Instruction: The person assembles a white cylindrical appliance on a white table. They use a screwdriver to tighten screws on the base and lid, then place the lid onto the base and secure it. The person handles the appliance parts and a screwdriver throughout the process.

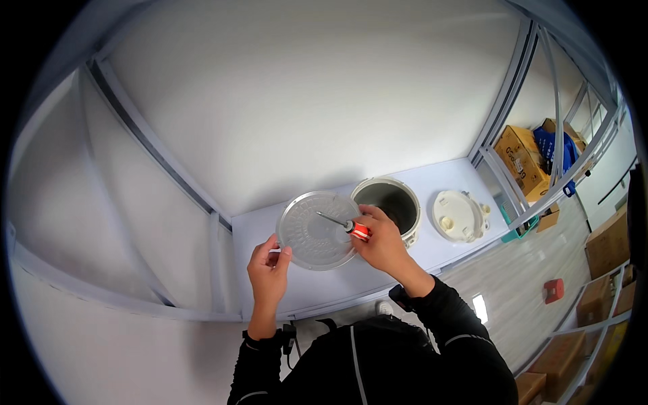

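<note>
My left hand (270,263) pinches the lower left rim of a round, silvery metal disc (314,236) with a pattern of small marks on its face. In my right hand (379,237) is a screwdriver (358,230) with a red and black handle; its metal shaft points left across the disc. The right fingers are wrapped round the handle, near the disc's right edge. Just behind that hand stands a pale round pot (395,199) with a dark grey inside, partly covered by the hand and the disc. Farther right lies a white round plastic lid part (459,214).
Everything stands on a white table (297,290) against a pale wall, framed by metal posts (152,145). To the right are a cardboard box (521,162), a blue bag (557,148), a teal crate (523,229), a red object (553,291) on the floor, and shelves with boxes (560,354).
</note>
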Demonstrator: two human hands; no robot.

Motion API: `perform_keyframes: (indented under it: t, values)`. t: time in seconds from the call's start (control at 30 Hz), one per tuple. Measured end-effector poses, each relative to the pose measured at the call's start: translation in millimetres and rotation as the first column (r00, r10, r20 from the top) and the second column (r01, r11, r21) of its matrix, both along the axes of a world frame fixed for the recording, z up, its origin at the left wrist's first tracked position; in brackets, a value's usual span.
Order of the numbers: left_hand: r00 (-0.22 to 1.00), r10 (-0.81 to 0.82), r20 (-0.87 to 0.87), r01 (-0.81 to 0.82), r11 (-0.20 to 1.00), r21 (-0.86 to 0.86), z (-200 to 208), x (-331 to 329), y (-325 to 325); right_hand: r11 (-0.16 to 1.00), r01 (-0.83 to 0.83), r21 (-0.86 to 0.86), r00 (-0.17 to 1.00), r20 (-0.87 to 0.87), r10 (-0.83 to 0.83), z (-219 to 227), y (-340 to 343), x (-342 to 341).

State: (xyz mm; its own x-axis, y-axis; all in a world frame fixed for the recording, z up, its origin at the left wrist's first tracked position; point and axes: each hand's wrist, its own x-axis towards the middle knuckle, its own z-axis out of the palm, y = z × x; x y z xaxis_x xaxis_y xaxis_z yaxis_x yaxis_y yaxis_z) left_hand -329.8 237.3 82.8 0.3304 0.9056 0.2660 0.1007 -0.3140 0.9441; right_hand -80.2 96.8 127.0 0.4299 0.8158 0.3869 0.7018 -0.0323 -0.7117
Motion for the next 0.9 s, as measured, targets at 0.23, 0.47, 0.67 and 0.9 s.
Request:
perform_keyframes:
  t: [0.23,0.47,0.67,0.9]
  values:
    - [0.999,0.033,-0.02,-0.033,0.999,-0.017,9.2,62.0,-22.7,1.0,0.002,0.028,1.0,0.002,-0.002,7.5,-15.0,68.7]
    - [0.998,0.036,-0.052,-0.041,0.994,-0.106,7.7,117.4,-54.1,0.999,-0.04,0.011,0.996,-0.076,0.041,1.9,-23.7,140.4]
    - [0.996,0.048,-0.079,-0.058,0.991,-0.125,-7.1,144.6,-75.7,0.989,-0.145,-0.017,0.972,-0.191,0.139,-23.6,-25.5,187.4]
    - [0.983,0.122,-0.137,-0.136,0.986,-0.099,-19.7,158.3,-98.5,0.976,-0.204,-0.069,0.925,-0.339,0.17,-41.6,-21.1,212.7]
